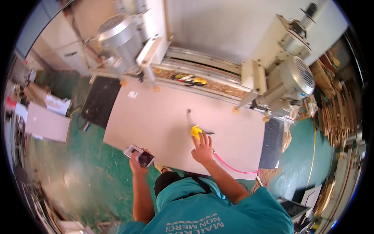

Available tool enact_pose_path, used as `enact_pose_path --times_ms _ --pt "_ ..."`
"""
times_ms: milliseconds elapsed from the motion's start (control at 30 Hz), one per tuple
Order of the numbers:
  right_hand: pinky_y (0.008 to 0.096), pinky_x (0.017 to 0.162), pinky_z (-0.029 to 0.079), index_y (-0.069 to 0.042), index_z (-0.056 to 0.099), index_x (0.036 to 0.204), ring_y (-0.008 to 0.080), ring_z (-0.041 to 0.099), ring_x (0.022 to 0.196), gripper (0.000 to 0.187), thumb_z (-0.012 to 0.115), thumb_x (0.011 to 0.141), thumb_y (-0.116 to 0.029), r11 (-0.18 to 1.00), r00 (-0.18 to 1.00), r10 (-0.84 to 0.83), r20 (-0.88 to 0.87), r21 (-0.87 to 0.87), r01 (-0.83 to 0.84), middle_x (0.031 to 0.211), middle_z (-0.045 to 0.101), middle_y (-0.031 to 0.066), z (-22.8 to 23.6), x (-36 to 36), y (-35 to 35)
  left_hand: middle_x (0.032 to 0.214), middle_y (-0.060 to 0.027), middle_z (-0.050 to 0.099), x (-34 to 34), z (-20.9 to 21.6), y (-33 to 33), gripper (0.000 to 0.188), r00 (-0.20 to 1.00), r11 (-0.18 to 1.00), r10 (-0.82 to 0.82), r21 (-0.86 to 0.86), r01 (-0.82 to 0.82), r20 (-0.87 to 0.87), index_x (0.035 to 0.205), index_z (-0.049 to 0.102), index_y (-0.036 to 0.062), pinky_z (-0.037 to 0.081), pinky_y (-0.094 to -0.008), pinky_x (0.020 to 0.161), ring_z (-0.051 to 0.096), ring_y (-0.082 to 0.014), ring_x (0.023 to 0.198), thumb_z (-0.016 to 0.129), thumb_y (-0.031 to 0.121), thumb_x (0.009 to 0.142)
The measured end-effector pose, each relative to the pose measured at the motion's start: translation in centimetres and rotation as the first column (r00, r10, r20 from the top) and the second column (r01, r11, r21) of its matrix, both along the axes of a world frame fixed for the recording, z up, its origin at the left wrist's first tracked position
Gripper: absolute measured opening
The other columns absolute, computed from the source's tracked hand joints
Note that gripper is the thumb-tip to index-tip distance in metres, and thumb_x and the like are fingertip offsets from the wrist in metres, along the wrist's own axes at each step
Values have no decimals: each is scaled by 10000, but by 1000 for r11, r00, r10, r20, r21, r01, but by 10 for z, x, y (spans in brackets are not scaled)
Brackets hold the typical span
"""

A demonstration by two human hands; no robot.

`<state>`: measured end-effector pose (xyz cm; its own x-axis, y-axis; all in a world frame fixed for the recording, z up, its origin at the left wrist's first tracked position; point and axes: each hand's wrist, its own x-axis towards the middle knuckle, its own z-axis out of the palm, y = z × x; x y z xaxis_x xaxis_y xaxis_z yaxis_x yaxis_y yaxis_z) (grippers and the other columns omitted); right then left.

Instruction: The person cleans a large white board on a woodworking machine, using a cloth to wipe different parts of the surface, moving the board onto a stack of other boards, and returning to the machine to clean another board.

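Note:
My left hand [137, 167] is closed around a smartphone [145, 157] with a pale frame and dark screen, held near the front left edge of the board. Over the middle of the board, my right hand [202, 150] lies with its fingers spread on a yellow air blow gun [196, 131]. The gun's thin nozzle points toward the far side, and a dark lever sticks out to the right. From under that hand a pink air hose [235, 169] runs right, over the board's front edge. Beneath it all is a large flat pinkish board [156, 113].
Two grey motors [126, 43] [296, 80] on a drilling machine flank the board's far side. Between them, a trough of wood chips [226, 89] holds several hand tools [191, 80]. Dark supports [102, 100] [271, 142] extend past both board ends. Wood strips [341, 113] are stacked at right.

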<state>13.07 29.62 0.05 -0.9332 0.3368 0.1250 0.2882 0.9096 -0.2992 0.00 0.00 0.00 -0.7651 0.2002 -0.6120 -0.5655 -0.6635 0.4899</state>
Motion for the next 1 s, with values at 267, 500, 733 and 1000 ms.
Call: enact_pose_path --times_ms 267,500,733,1000 --pt "480 895 463 -235 392 1464 323 534 1133 739 599 767 -102 982 958 -188 218 24 187 1449 393 149 -32 36 50 1043 -80 646 -88 -11 259 345 986 987 -160 -31 159 -51 1178 564 67 528 -382 845 642 -214 936 512 315 944" --pt "479 778 542 -242 356 1479 388 654 933 744 600 791 -96 869 820 -397 412 -118 480 1470 379 137 -4 74 39 720 -51 576 -258 -41 384 226 993 981 -52 -190 32 -102 918 530 23 482 -287 465 552 -153 540 550 246 950" --pt "480 682 547 -175 348 1465 397 666 875 605 572 923 -324 837 805 -302 510 -262 480 1260 595 167 52 133 -95 877 -99 677 -177 -104 275 188 330 560 -819 -778 284 -469 956 620 34 511 -375 771 659 -248 850 602 204 878" --pt "215 504 377 -43 449 1362 61 476 569 579 470 998 -493 -131 813 -338 475 -879 459 856 643 32 126 208 -162 1494 -150 391 -74 -24 -52 638 -319 10 -940 -923 -385 123 1337 539 144 242 -547 1146 322 -327 1411 728 300 748"
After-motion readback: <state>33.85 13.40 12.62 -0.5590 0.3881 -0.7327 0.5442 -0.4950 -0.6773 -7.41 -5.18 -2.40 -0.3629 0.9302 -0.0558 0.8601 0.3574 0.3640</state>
